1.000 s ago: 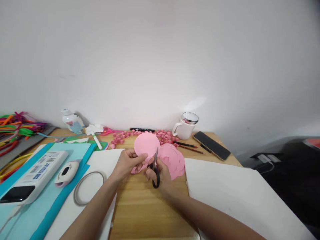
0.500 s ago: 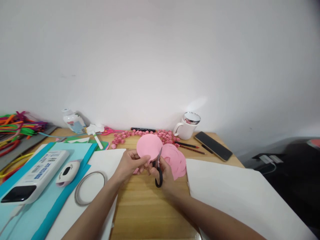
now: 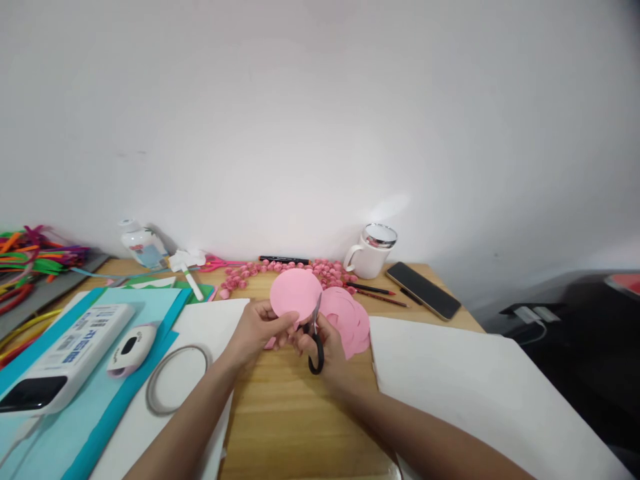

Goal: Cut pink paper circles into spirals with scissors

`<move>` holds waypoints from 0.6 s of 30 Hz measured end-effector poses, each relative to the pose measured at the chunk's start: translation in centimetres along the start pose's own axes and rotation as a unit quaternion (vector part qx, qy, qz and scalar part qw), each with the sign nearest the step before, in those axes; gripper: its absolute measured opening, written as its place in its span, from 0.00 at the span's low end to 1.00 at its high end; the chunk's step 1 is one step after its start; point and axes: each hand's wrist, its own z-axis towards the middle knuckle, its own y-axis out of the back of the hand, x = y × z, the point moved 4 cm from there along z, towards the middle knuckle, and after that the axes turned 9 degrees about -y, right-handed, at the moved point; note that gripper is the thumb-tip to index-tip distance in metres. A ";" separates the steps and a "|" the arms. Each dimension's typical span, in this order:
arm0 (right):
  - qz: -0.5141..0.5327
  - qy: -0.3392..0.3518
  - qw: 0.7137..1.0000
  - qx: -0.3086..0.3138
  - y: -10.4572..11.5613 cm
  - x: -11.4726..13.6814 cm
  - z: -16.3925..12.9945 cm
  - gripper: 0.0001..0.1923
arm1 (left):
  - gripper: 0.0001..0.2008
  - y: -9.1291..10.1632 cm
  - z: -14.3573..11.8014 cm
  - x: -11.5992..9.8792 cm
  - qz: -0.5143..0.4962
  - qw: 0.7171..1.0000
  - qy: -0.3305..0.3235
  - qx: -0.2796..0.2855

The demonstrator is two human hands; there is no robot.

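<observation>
Between thumb and fingers, my left hand (image 3: 264, 328) pinches a round pink paper disc (image 3: 296, 293) by its lower edge, raised above the table. My right hand (image 3: 327, 347) grips a pair of black-handled scissors (image 3: 316, 353), blades pointing up along the disc's right edge. Whether the blades are cutting the paper I cannot tell. Just behind my right hand lies a pile of overlapping pink paper discs (image 3: 355, 323). Several small pink paper rolls (image 3: 330, 272) are spread on the table beyond the disc.
A white mug (image 3: 373, 257), pencils (image 3: 383, 298) and a phone (image 3: 424, 291) lie toward the back right. White sheets (image 3: 450, 380) flank my arms. On the left are a tape roll (image 3: 150, 393), a white power bank (image 3: 75, 353), a bottle (image 3: 145, 247) and pipe cleaners (image 3: 40, 257).
The whole view has shifted very slightly, with things appearing a little further left. Both hands keep the same hold on the disc and scissors.
</observation>
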 end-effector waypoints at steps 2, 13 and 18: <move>0.000 0.000 1.000 0.001 0.0 0.0 0.0 0.10 | 0.12 0.0 0.0 0.0 -0.003 1.000 0.001 0.001; 0.047 -0.023 0.999 0.012 0.1 -1.9 0.4 0.10 | 0.13 0.1 0.1 -0.2 -0.017 1.000 0.011 -0.017; 0.043 -0.025 0.999 0.013 0.0 -1.0 0.1 0.10 | 0.14 0.4 0.1 0.2 -0.016 1.000 0.007 -0.025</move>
